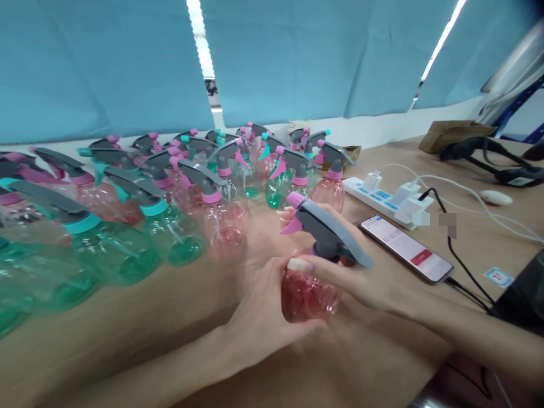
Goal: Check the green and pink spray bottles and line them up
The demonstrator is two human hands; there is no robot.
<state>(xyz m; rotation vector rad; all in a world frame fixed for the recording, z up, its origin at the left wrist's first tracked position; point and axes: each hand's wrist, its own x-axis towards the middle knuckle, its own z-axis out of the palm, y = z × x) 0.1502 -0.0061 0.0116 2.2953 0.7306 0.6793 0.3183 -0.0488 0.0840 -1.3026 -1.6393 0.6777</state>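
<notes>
A pink see-through spray bottle [306, 294] stands just above the wooden table [140, 317] in front of me. My left hand [259, 311] is wrapped round its round body from the left. Its grey trigger head [329, 232] with a pink nozzle sits on the neck, and my right hand [361, 272] is closed round that head and neck from the right. Both hands grip the same bottle.
Several pink and green spray bottles [170, 192] with grey heads crowd the table's left and back. A white power strip [389, 198] with chargers, a lit phone [406, 247] on a cable, a dark headset [488, 156] and a brown package [450, 131] lie to the right.
</notes>
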